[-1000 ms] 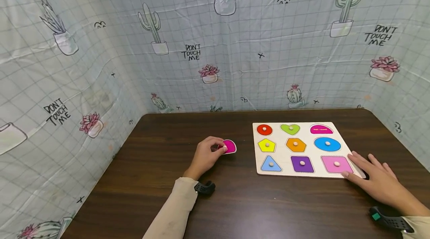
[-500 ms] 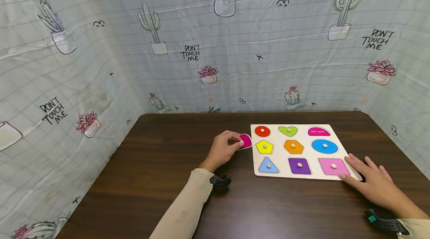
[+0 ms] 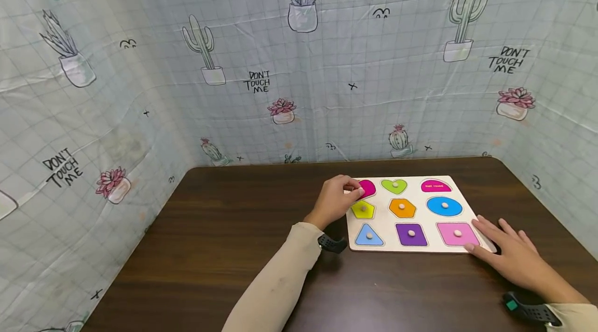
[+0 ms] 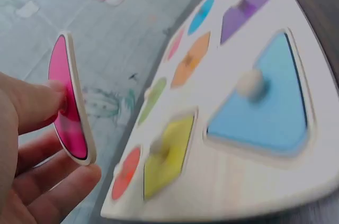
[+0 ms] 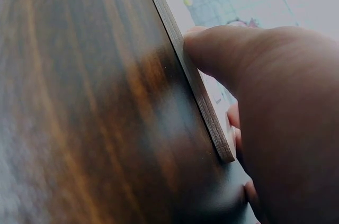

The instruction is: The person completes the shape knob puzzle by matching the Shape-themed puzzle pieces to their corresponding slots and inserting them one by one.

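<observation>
My left hand (image 3: 333, 199) pinches a magenta half-round puzzle piece (image 3: 368, 188) by its knob. It holds the piece above the far left corner of the white puzzle board (image 3: 383, 219), covering the red circle in the head view. In the left wrist view the piece (image 4: 59, 65) is tilted on edge, apart from the board, and the red circle (image 4: 126, 172) shows in its place. A magenta half-round recess (image 3: 436, 185) with lettering lies at the board's far right. My right hand (image 3: 514, 254) rests on the board's near right corner, fingers extended, thumb (image 5: 212, 49) at the edge.
Knobbed pieces sit in the board: a green heart (image 3: 394, 186), yellow pentagon (image 3: 359, 211), orange hexagon (image 3: 396, 211), blue oval (image 3: 436, 208), blue triangle (image 3: 366, 240), purple square (image 3: 405, 240) and pink rectangle (image 3: 447, 237). Beyond the dark wooden table (image 3: 224, 249) hangs a cactus-print cloth (image 3: 322, 62).
My left hand has carried the magenta piece rightward from over the bare table to over the board's far left corner. My right hand has stayed at the board's near right corner.
</observation>
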`<act>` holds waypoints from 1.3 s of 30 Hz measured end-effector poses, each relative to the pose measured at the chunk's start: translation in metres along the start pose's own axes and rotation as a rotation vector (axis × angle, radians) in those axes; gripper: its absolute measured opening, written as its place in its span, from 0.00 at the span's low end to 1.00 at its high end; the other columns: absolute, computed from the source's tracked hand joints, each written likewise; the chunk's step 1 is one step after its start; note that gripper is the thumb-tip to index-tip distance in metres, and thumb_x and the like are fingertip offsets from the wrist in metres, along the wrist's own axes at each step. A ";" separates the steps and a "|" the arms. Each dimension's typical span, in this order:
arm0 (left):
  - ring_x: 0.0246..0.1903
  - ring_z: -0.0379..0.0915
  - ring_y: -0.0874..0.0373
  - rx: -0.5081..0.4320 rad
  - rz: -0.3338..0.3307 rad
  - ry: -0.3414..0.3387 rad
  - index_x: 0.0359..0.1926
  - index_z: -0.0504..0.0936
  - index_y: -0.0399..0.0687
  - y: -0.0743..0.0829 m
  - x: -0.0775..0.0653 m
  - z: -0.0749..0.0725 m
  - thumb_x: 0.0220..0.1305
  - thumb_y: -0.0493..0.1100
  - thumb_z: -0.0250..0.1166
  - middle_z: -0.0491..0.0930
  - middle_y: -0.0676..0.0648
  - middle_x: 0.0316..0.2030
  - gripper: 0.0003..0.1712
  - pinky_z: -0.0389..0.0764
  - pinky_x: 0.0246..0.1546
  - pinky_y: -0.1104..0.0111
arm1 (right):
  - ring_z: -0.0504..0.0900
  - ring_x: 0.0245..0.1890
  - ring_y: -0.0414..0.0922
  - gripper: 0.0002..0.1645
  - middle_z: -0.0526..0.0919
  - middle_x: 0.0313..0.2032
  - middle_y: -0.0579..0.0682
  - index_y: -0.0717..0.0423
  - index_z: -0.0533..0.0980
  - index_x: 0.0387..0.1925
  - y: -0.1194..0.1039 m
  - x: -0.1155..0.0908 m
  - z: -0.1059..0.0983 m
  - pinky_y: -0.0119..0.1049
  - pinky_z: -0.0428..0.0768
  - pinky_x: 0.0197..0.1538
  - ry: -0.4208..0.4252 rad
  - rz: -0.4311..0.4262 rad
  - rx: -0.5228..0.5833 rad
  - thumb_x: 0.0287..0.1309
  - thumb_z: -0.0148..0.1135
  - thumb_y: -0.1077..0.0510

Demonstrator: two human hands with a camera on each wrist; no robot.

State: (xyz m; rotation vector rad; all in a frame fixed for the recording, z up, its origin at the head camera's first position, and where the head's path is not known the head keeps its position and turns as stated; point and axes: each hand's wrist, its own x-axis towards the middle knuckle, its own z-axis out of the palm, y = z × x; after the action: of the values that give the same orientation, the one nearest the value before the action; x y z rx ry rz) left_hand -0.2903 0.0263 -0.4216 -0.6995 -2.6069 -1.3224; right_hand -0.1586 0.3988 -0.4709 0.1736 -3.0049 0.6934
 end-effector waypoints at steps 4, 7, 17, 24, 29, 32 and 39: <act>0.39 0.76 0.63 0.017 -0.002 -0.020 0.40 0.86 0.48 0.012 0.012 0.008 0.67 0.45 0.69 0.82 0.54 0.38 0.06 0.77 0.43 0.76 | 0.40 0.71 0.78 0.48 0.56 0.70 0.74 0.68 0.58 0.73 -0.003 0.003 -0.001 0.73 0.27 0.65 0.001 -0.008 0.006 0.68 0.58 0.38; 0.37 0.75 0.64 0.003 -0.003 -0.048 0.40 0.86 0.48 0.019 0.019 0.015 0.67 0.45 0.68 0.83 0.55 0.36 0.06 0.76 0.42 0.77 | 0.40 0.71 0.77 0.48 0.56 0.71 0.73 0.68 0.58 0.73 -0.004 0.003 0.000 0.73 0.27 0.65 -0.001 -0.009 0.014 0.68 0.58 0.38; 0.33 0.75 0.69 -0.063 -0.043 -0.074 0.36 0.87 0.49 0.030 0.034 0.041 0.65 0.45 0.70 0.81 0.59 0.31 0.05 0.76 0.35 0.78 | 0.42 0.71 0.77 0.47 0.57 0.71 0.72 0.68 0.59 0.72 -0.004 0.000 0.003 0.72 0.28 0.66 0.012 -0.017 0.020 0.67 0.59 0.39; 0.33 0.76 0.68 -0.123 -0.095 -0.079 0.34 0.87 0.50 0.035 0.038 0.053 0.64 0.45 0.72 0.82 0.58 0.31 0.05 0.77 0.30 0.77 | 0.41 0.71 0.77 0.47 0.57 0.70 0.73 0.68 0.59 0.72 -0.004 -0.001 -0.003 0.72 0.27 0.66 0.005 -0.011 0.013 0.68 0.59 0.39; 0.33 0.75 0.67 -0.171 -0.134 -0.077 0.34 0.87 0.50 0.043 0.040 0.063 0.63 0.46 0.72 0.81 0.59 0.32 0.06 0.78 0.32 0.76 | 0.42 0.70 0.78 0.47 0.57 0.70 0.73 0.68 0.60 0.72 -0.003 -0.001 -0.004 0.72 0.27 0.66 0.010 -0.019 0.012 0.67 0.59 0.39; 0.31 0.74 0.66 -0.193 -0.160 -0.088 0.33 0.86 0.51 0.048 0.041 0.070 0.63 0.46 0.72 0.80 0.58 0.31 0.06 0.78 0.30 0.76 | 0.42 0.70 0.78 0.46 0.58 0.70 0.73 0.68 0.60 0.72 -0.003 -0.001 -0.003 0.72 0.28 0.66 0.012 -0.021 0.015 0.67 0.59 0.39; 0.23 0.74 0.65 -0.158 -0.167 -0.109 0.31 0.85 0.51 0.053 0.050 0.086 0.64 0.46 0.71 0.79 0.58 0.28 0.07 0.77 0.24 0.76 | 0.42 0.70 0.78 0.47 0.57 0.71 0.72 0.67 0.59 0.73 -0.003 -0.003 0.000 0.73 0.29 0.66 0.001 -0.010 0.028 0.68 0.59 0.39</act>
State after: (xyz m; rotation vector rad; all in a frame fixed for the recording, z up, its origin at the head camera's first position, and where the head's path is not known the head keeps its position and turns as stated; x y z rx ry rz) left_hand -0.3024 0.1383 -0.4197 -0.6016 -2.7202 -1.5958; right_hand -0.1556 0.3966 -0.4696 0.1887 -2.9924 0.7352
